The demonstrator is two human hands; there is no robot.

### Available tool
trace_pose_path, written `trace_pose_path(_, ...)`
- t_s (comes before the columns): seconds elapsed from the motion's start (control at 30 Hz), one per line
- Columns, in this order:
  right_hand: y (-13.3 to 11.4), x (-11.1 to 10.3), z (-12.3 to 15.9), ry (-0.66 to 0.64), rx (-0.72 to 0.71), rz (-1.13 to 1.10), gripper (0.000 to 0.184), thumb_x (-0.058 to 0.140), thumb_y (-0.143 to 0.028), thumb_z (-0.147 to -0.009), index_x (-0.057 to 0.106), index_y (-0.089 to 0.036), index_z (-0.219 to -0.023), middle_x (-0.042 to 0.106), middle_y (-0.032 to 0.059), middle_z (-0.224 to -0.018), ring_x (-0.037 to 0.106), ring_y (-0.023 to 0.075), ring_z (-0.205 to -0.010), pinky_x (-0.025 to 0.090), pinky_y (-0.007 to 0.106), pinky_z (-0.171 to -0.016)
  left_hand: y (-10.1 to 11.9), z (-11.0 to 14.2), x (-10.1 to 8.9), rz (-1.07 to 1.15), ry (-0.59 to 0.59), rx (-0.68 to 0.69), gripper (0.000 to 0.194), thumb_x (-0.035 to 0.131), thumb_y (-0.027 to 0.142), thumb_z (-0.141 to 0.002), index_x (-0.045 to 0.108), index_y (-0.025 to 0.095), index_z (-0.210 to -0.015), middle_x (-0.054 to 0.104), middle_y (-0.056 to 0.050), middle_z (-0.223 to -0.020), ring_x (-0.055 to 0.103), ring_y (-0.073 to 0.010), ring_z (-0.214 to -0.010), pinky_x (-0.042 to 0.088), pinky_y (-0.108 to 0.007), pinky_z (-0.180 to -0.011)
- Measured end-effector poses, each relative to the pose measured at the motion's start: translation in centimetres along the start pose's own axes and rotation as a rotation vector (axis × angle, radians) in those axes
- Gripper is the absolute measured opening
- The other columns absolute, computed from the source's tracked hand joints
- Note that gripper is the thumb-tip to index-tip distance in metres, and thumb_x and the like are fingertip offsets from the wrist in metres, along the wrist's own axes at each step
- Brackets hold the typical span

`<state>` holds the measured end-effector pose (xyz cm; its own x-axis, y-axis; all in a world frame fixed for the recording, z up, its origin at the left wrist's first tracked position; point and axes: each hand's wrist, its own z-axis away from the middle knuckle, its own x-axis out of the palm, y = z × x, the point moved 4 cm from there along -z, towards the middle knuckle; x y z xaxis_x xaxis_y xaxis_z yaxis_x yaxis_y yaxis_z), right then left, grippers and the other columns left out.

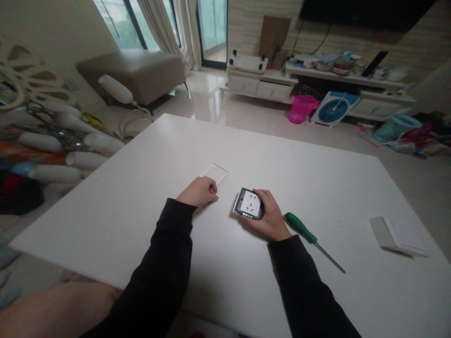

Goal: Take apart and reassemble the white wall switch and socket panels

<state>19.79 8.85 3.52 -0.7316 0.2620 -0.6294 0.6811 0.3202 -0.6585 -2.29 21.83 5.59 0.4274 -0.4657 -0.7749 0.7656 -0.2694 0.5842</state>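
Observation:
My right hand (268, 217) is wrapped around a wall socket (250, 203), a white face with slots set in a dark surround, held tilted just above the table. My left hand (201, 190) has its fingers curled together in a pinch, knuckles up; whatever is between them, if anything, is hidden. Right behind it a thin square cover frame (219, 172), clear or white, lies on the table, partly covered by the hand; whether they touch I cannot tell. To the right of my right hand lies a screwdriver (303, 228) with a green handle and a metal shaft.
The white table (268, 155) spans the view. Near its right edge rests a folded white card or small box (400, 235). Beyond the table are a pink basket (301, 110), a blue box fan (334, 109) and a long low cabinet (273, 90). Pale bottle-like objects (88, 159) crowd the left side.

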Motion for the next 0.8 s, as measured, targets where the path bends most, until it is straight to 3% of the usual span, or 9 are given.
trace_pose_path(0.23, -0.1, 0.2, 0.1, -0.033, -0.011, 0.02, 0.077, 0.088, -0.037, -0.068, 0.053, -0.022, -0.135, 0.062, 0.0149, -0.127, 0.06, 0.0348, -0.12, 0.053, 0.054, -0.103, -1.3, -0.3, 0.7, -0.068, -0.021, -0.012, 0.016, 0.08, 0.011, -0.058, 0.068, 0.021, -0.059, 0.069, -0.001, -0.064, 0.064, -0.0178, -0.063, 0.043, -0.027, -0.061)
trace_pose_path(0.5, 0.4, 0.4, 0.5, -0.06, 0.004, -0.041, 0.086, 0.088, -0.03, -0.066, 0.047, -0.028, -0.141, 0.061, 0.0125, -0.131, 0.062, 0.0336, -0.121, 0.052, 0.053, -0.103, -2.6, -0.8, 1.6, -0.007, -0.034, 0.021, 0.019, 0.075, 0.007, -0.058, 0.067, 0.022, -0.05, 0.067, -0.002, -0.055, 0.06, -0.0194, -0.056, 0.041, -0.029, -0.06)
trace_pose_path(0.63, 0.7, 0.5, 0.7, -0.072, 0.032, -0.045, 0.091, 0.09, -0.032, -0.065, 0.045, -0.028, -0.144, 0.06, 0.0136, -0.135, 0.061, 0.034, -0.124, 0.052, 0.053, -0.104, -2.2, -0.8, 1.9, 0.022, -0.009, 0.062, 0.019, 0.071, 0.007, -0.06, 0.064, 0.022, -0.052, 0.064, -0.002, -0.055, 0.058, -0.0189, -0.057, 0.039, -0.028, -0.059)
trace_pose_path(0.8, 0.8, 0.4, 0.7, -0.089, 0.037, -0.049, 0.09, 0.089, -0.035, -0.068, 0.044, -0.027, -0.145, 0.059, 0.0139, -0.136, 0.061, 0.0338, -0.125, 0.051, 0.053, -0.105, -0.7, -0.5, 1.8, 0.071, 0.033, 0.117, 0.013, 0.069, 0.013, -0.074, 0.064, 0.021, -0.066, 0.066, -0.003, -0.067, 0.059, -0.0203, -0.065, 0.04, -0.029, -0.064)
